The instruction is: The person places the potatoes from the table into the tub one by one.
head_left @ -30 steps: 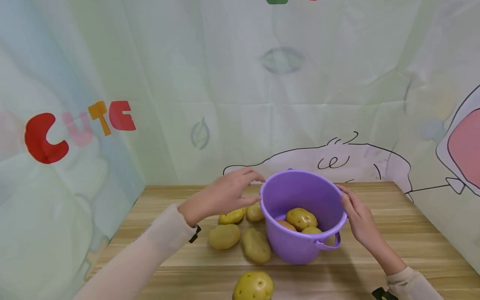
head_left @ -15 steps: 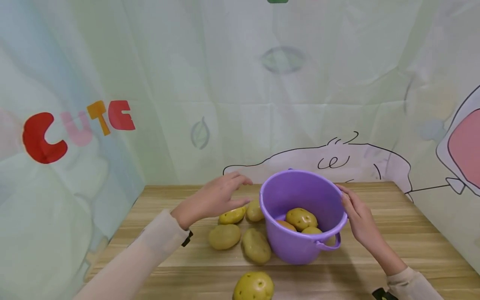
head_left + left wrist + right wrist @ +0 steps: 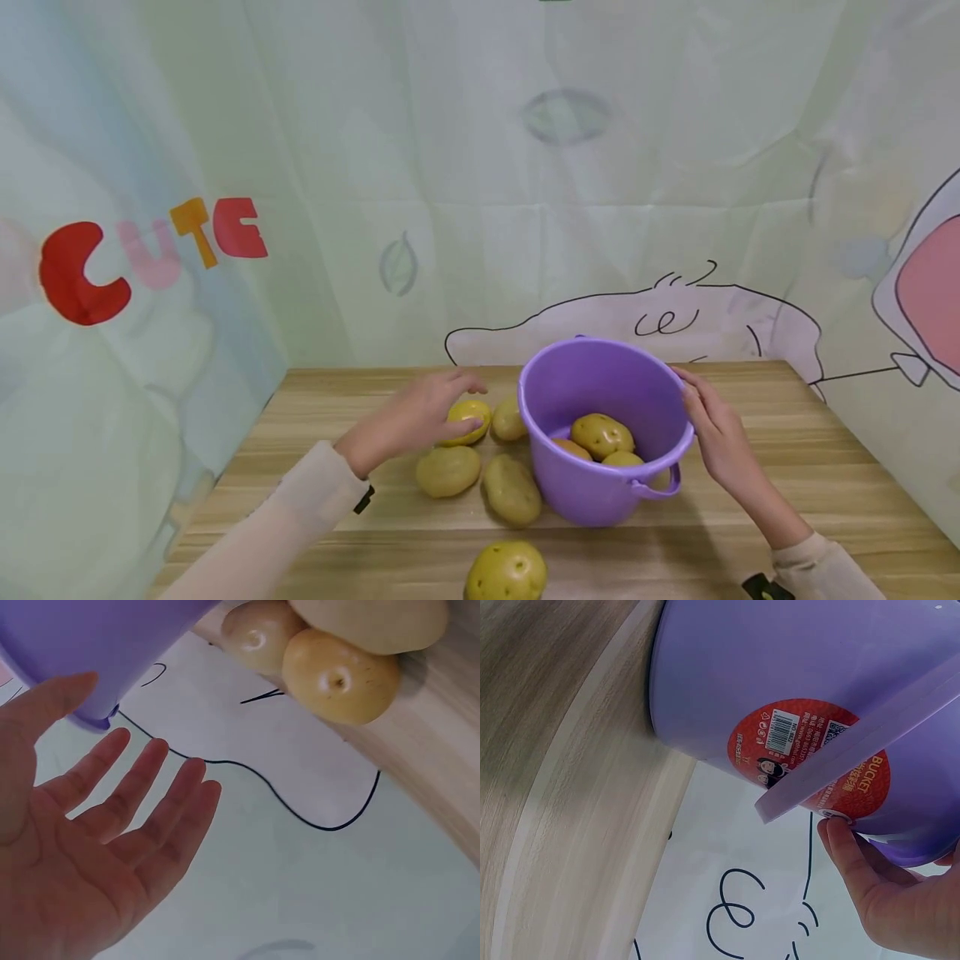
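My left hand is over the potatoes left of the bucket, thumb and fingers spread apart around a yellow potato. In the left wrist view the palm shows with nothing in it, and a yellow potato lies apart from the fingertips. My right hand grips the right side of the purple bucket at its rim. In the right wrist view its fingers press on the outer wall, by the red label. Inside the bucket lie a potato, an orange-brown round thing and another potato.
More potatoes lie on the wooden table: a pale one, a long one beside the bucket, one behind, and one at the front. A printed cloth hangs behind the table.
My left hand has moved away from the bucket's left rim, leftward and down to the yellow potato. The right hand and the bucket have stayed in place.
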`<state>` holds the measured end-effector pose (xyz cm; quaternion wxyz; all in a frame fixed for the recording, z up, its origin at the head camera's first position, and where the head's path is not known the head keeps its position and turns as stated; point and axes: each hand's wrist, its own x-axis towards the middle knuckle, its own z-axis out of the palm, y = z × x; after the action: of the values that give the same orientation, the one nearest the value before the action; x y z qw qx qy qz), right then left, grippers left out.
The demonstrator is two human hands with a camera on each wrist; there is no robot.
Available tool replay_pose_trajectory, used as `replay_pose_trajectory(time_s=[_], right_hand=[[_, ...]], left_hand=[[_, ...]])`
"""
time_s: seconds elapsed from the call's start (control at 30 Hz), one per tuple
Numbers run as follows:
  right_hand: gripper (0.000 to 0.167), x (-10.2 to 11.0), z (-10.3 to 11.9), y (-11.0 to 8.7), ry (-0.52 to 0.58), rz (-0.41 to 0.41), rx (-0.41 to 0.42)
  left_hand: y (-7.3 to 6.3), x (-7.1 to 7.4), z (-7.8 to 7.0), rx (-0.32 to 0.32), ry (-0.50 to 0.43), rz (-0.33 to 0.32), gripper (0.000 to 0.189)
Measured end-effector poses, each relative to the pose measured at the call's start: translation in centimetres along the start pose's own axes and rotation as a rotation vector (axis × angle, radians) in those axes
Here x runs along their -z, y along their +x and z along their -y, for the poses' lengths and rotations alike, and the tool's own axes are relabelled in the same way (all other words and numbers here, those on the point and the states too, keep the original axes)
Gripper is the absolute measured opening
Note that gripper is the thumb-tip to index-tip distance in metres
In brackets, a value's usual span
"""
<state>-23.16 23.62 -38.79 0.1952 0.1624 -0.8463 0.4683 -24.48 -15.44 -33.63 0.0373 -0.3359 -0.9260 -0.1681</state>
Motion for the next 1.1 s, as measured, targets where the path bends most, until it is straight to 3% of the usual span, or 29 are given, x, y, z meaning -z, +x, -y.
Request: replay_pose_trajectory(time_s=[0.4, 0.77, 1.1], right_hand=[[0.039, 0.2, 0.0, 0.2, -0.009, -0.009, -0.001], [0.039, 0.1, -0.1, 0.2, -0.006, 0.002, -0.006], [0.039, 0.0, 0.1, 0.0, -0.017, -0.007, -0.006]], left_hand=[[-1.2, -2.6, 0.9, 0.034, 0.003, 0.024, 0.040], [-2.4, -3.8, 1.4, 0.167, -0.048, 0.117, 0.043], [-3.0, -4.9, 2.2, 0.203, -0.024, 0.164, 0.048]])
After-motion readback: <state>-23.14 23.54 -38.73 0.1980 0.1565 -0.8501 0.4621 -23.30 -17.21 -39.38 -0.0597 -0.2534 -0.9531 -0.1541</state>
